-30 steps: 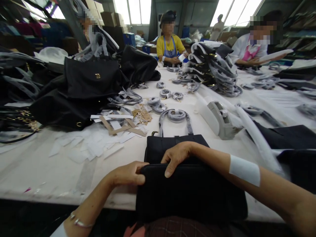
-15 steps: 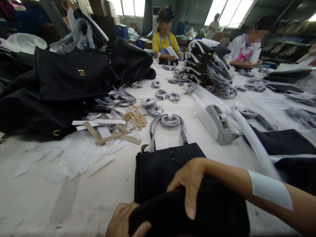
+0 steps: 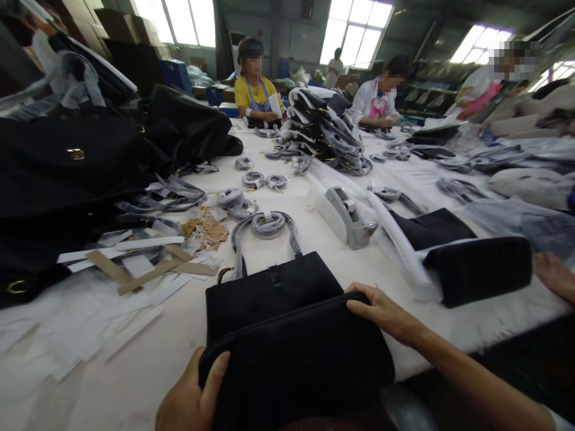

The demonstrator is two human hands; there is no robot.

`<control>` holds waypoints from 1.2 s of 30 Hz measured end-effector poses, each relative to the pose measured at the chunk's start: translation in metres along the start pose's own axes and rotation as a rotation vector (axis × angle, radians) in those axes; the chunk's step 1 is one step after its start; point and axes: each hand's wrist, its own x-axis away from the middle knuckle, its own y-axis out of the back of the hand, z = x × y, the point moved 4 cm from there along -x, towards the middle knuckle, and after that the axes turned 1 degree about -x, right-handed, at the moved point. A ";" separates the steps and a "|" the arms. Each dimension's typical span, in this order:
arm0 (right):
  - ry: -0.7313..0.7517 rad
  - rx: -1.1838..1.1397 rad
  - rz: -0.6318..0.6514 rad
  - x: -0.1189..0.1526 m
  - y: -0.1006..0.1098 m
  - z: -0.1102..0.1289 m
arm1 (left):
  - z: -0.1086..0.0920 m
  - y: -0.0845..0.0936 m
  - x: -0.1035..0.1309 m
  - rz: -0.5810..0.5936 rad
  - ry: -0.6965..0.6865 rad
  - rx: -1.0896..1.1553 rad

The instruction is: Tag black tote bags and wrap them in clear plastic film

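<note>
In front of me a black handbag (image 3: 296, 359) is held between my two hands, its rounded near panel tilted up toward me. My left hand (image 3: 193, 395) grips the panel's left edge, thumb on the near face. At the upper right corner, my right hand (image 3: 377, 311) pinches the edge, thumb in front and fingers behind. Beyond that panel lies the bag's flat black part with a small buckle tab (image 3: 274, 277). A plastic-wrapped handle (image 3: 294, 239) stretches away from it, with a wrapped coiled strap (image 3: 268, 223) lying inside the loop.
A grey tape dispenser (image 3: 345, 216) stands to the right. Paper and card strips (image 3: 148, 263) lie left, beside piled black bags (image 3: 58, 161). Further right are another black bag (image 3: 485, 269) and a co-worker's hand (image 3: 557, 275). Several co-workers are around the table.
My right hand has moved from over the bag's middle to its upper right corner. My left hand still holds the left edge. The view has swung right.
</note>
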 end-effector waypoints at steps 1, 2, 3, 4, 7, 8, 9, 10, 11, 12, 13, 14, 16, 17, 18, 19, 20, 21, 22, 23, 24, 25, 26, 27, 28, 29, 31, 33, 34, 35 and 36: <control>0.048 0.062 -0.086 -0.003 -0.004 0.002 | -0.005 0.003 -0.013 0.005 0.012 -0.009; 0.088 0.118 -0.156 -0.008 -0.006 0.005 | -0.010 0.005 -0.027 0.006 0.012 -0.017; 0.121 0.162 -0.225 -0.013 -0.008 0.007 | -0.016 0.008 -0.042 0.006 0.003 -0.024; 0.147 0.195 -0.294 -0.019 -0.009 0.008 | -0.022 0.011 -0.057 0.002 -0.018 -0.029; 0.186 0.250 -0.465 -0.033 -0.008 0.008 | -0.038 0.018 -0.092 -0.039 -0.098 -0.026; 0.190 0.256 -0.496 -0.036 -0.009 0.007 | -0.042 0.021 -0.098 -0.072 -0.134 -0.014; 0.194 0.257 -0.516 -0.037 -0.010 0.006 | -0.044 0.023 -0.101 -0.106 -0.158 0.001; 0.199 0.257 -0.529 -0.037 -0.011 0.004 | -0.045 0.024 -0.102 -0.132 -0.162 0.019; 0.206 0.255 -0.540 -0.037 -0.012 0.004 | -0.044 0.025 -0.101 -0.142 -0.143 0.043; 0.216 0.252 -0.548 -0.036 -0.012 0.003 | -0.041 0.025 -0.099 -0.132 -0.109 0.078; 0.225 0.248 -0.554 -0.035 -0.013 0.003 | -0.037 0.024 -0.097 -0.101 -0.070 0.128; 0.232 0.243 -0.556 -0.034 -0.013 0.002 | -0.032 0.023 -0.094 -0.055 -0.036 0.192; 0.236 0.230 -0.545 -0.032 -0.013 0.002 | -0.022 0.022 -0.088 0.057 0.018 0.350; 0.234 0.223 -0.534 -0.032 -0.013 0.002 | -0.017 0.022 -0.085 0.109 0.046 0.428; 0.231 0.216 -0.519 -0.031 -0.013 0.002 | -0.012 0.023 -0.081 0.151 0.079 0.503; 0.228 0.208 -0.504 -0.031 -0.013 0.002 | -0.008 0.024 -0.077 0.182 0.107 0.574; 0.228 0.201 -0.494 -0.030 -0.014 0.001 | -0.006 0.025 -0.072 0.205 0.124 0.636; 0.229 0.200 -0.490 -0.029 -0.014 0.000 | -0.004 0.027 -0.067 0.221 0.128 0.686; 0.233 0.208 -0.495 -0.027 -0.014 -0.001 | -0.004 0.029 -0.062 0.235 0.121 0.723; 0.237 0.229 -0.508 -0.025 -0.013 -0.003 | -0.005 0.031 -0.057 0.246 0.109 0.748; 0.236 0.265 -0.521 -0.023 -0.012 -0.004 | -0.006 0.033 -0.053 0.257 0.094 0.768; 0.228 0.318 -0.531 -0.021 -0.010 -0.006 | -0.007 0.034 -0.050 0.266 0.076 0.789; 0.219 0.387 -0.538 -0.020 -0.008 -0.006 | -0.009 0.035 -0.047 0.274 0.060 0.819; 0.228 0.472 -0.542 -0.019 -0.006 -0.004 | -0.009 0.035 -0.044 0.280 0.045 0.854; 0.270 0.568 -0.544 -0.018 -0.005 0.002 | -0.009 0.035 -0.041 0.288 0.032 0.890; 0.344 0.669 -0.547 -0.016 -0.007 0.011 | -0.009 0.035 -0.038 0.289 0.021 0.922; 0.560 0.850 -0.528 -0.012 -0.021 0.038 | -0.009 0.036 -0.033 0.266 -0.009 0.957; 0.750 0.965 -0.443 -0.008 -0.052 0.072 | -0.010 0.038 -0.028 0.201 -0.073 0.953; 0.810 0.989 -0.368 -0.007 -0.073 0.088 | -0.011 0.040 -0.025 0.165 -0.122 0.941; 0.852 1.006 -0.276 -0.006 -0.095 0.104 | -0.013 0.041 -0.023 0.130 -0.179 0.931; 0.886 1.010 -0.185 -0.006 -0.117 0.118 | -0.015 0.042 -0.021 0.105 -0.237 0.925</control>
